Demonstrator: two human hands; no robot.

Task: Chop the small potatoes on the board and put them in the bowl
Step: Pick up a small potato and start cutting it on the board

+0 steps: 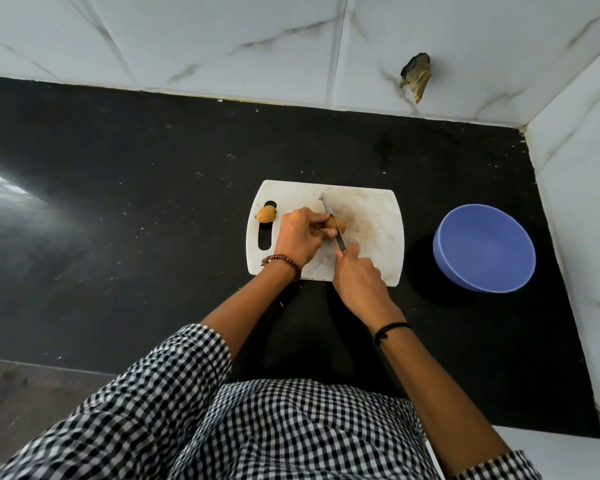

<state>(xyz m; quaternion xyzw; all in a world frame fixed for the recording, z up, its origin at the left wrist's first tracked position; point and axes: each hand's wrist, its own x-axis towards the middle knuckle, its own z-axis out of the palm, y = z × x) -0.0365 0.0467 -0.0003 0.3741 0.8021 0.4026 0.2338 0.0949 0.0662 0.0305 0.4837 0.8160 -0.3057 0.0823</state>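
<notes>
Left hand (297, 239) gripped a small potato (336, 224) mid-board (371, 216). Right hand (357, 275) curled round the knife (333, 220), blade lying across that potato. Second potato (266, 214) sat at the board's left edge. Blue bowl (484, 247) stood right, apart.

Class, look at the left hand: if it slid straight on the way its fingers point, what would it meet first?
The left hand holds the potato, so that comes first; just beyond, probably, is the knife blade across it.
</notes>
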